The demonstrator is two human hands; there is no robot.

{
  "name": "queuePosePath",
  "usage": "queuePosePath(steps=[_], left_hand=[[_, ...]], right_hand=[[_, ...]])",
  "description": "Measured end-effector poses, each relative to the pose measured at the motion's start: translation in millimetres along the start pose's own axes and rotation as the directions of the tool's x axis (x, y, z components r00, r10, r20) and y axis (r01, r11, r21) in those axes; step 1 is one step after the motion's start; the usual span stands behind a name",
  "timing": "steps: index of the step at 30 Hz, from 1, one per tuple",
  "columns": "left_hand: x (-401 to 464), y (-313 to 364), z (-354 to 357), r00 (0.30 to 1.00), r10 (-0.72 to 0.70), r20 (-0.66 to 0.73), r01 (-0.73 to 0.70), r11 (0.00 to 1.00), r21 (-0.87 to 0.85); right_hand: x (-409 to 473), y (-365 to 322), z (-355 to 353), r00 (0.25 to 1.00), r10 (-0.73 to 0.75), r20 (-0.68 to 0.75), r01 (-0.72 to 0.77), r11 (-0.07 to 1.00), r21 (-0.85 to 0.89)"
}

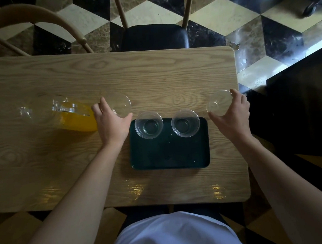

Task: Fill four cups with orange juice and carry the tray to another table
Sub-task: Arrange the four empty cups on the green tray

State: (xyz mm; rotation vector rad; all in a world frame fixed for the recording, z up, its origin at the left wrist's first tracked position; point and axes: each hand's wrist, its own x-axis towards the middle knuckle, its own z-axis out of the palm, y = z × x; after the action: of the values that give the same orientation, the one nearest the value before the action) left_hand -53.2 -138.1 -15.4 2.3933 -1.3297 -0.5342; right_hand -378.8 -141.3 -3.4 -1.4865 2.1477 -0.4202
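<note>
From above, the left hand (111,123) has its grip wrapped around a clear plastic cup (120,105). The right hand (231,114) holds another clear cup (219,102). Two empty clear cups (149,127) (185,122) stand on the dark green tray (168,154) on the wooden counter (152,70). A clear jug of orange juice (75,117) stands left.

The near half of the tray (168,156) is bare. 2 cups (149,125) (185,123) occupy its far edge. A juice jug (75,117) blocks the worktop (43,160) left of it.
</note>
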Motion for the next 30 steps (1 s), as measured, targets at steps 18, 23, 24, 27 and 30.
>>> queuePosePath(steps=[18,23,24,27,30], left_hand=[[-162,-26,-19,0.985,-0.148,0.091,0.169,0.936,-0.309],[-178,-22,-3,0.983,-0.02,0.182,0.068,0.962,-0.264],[-179,-21,0,0.982,0.01,0.191,0.04,0.966,-0.255],[-180,-20,12,0.972,0.099,0.211,-0.055,0.977,-0.205],[-179,-20,19,0.957,0.168,0.236,-0.141,0.982,-0.125]], right_hand=[[-143,20,13,0.996,-0.033,0.089,0.026,0.997,0.077],[-152,9,27,0.984,-0.094,0.152,0.09,0.995,0.03],[-152,8,29,0.979,-0.109,0.169,0.108,0.994,0.014],[-153,6,36,0.968,-0.133,0.212,0.142,0.99,-0.027],[-152,2,40,0.964,-0.142,0.226,0.155,0.987,-0.044]])
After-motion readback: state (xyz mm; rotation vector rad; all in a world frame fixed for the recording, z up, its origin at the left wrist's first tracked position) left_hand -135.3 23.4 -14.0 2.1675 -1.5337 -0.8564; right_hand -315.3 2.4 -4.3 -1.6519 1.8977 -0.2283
